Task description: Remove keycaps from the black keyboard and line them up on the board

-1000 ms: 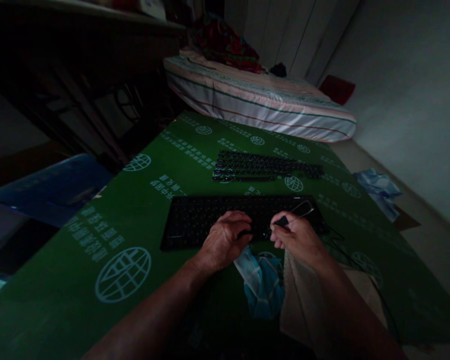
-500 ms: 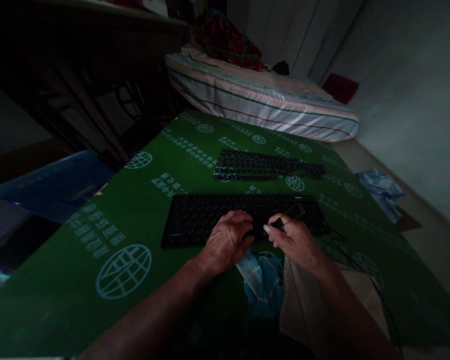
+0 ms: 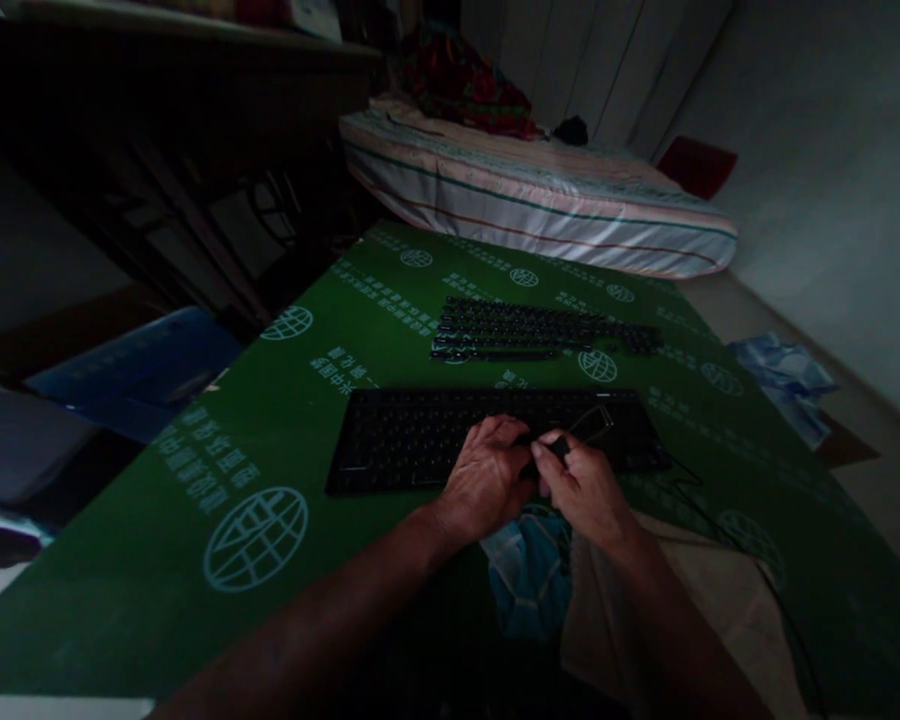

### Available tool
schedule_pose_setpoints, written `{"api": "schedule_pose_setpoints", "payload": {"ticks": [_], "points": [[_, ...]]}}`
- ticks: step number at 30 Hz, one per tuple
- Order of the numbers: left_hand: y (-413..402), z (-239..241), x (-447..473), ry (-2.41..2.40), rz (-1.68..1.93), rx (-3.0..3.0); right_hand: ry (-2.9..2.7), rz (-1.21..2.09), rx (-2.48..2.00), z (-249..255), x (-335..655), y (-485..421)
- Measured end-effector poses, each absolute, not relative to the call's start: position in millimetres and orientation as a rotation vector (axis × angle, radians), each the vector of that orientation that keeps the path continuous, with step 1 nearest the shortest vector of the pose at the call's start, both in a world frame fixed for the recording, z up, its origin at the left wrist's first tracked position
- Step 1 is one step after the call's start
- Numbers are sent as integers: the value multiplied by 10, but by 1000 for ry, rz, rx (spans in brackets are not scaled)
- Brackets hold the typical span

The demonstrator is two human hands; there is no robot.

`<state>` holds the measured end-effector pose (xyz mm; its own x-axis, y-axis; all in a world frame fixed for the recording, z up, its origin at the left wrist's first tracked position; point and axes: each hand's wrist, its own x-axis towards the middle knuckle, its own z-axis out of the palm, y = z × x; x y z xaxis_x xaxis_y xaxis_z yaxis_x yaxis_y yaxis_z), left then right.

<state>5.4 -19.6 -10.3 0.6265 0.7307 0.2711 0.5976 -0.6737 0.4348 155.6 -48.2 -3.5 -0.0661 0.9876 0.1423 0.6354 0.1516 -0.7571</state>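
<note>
A black keyboard [image 3: 390, 440] lies on the green board, its left part showing rows of round-looking key positions. My left hand [image 3: 491, 475] bends over the middle of the keyboard with curled fingers; something small and dark seems to be between them, too dim to name. Right beside it, my right hand [image 3: 581, 490] is closed on the dark handle of a keycap puller [image 3: 596, 420], whose thin wire loop points up and away over the keyboard. The fingertips of both hands meet. Beyond the keyboard, loose black keycaps [image 3: 525, 325] lie in rows.
A blue cloth [image 3: 529, 580] and a beige cloth [image 3: 727, 600] lie near me on the green board [image 3: 142, 580]. The keyboard's cable [image 3: 720, 525] runs down the right side. A mattress [image 3: 540, 210] stands at the far edge, and a blue box [image 3: 127, 370] at left.
My left hand has shifted right along the keyboard to meet my right hand, which stays closed on the keycap puller. The view has shifted slightly.
</note>
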Motion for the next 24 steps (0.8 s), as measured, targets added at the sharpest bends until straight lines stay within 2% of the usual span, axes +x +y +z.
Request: {"api": "schedule_pose_setpoints", "payload": {"ticks": [13, 20, 24], "points": [[-192, -215, 42, 1069, 745, 2475, -1753, 413, -1595, -142, 1464, -604], [-190, -200, 51, 1061, 741, 2462, -1672, 467, -1569, -207, 1486, -626], [-183, -188, 40, 1052, 748, 2427, -1502, 624, -1516, -273, 1513, -621]]}}
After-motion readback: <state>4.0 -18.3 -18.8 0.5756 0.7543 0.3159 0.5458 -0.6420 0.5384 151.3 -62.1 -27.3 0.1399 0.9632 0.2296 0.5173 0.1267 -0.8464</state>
